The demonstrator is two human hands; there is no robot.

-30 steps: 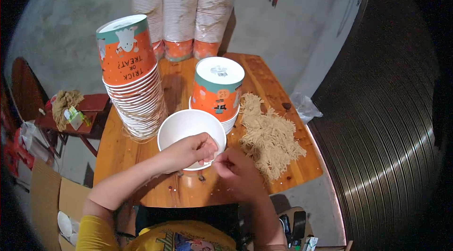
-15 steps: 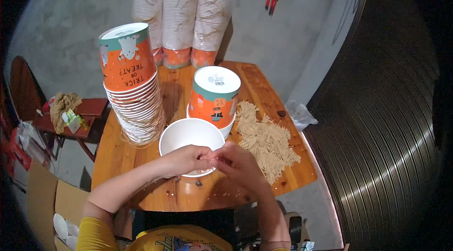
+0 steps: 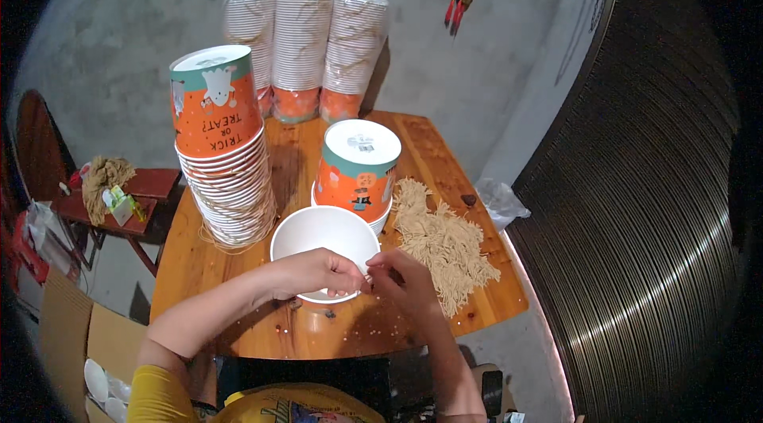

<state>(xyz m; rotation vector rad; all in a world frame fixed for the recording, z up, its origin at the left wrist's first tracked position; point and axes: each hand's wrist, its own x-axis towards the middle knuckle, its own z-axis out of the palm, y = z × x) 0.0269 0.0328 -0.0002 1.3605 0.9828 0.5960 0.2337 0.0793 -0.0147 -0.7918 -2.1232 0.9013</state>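
Over the near right rim of a white-lined paper bucket (image 3: 322, 236), my two hands come close together. My left hand (image 3: 324, 274) has its fingers curled and pinched on something too small to name. Beside it, my right hand (image 3: 400, 276) bends its thumb and forefinger toward the same spot, pinching at something I cannot make out. The bucket's mouth faces up toward me. To the right of my right hand lies a heap of beige cords (image 3: 449, 252). Just behind the bucket stands a short stack of upturned orange and green paper buckets (image 3: 354, 189).
A tall stack of upturned buckets (image 3: 218, 117), with cords hanging about its rims, stands at the left of the wooden table (image 3: 191, 288). Several wrapped bucket stacks (image 3: 300, 46) line the back. White specks dot the near edge. A cardboard box (image 3: 67, 328) sits lower left.
My hands have drawn slightly apart at the fingertips and moved a little lower over the bucket's rim. The whole view has shifted slightly.
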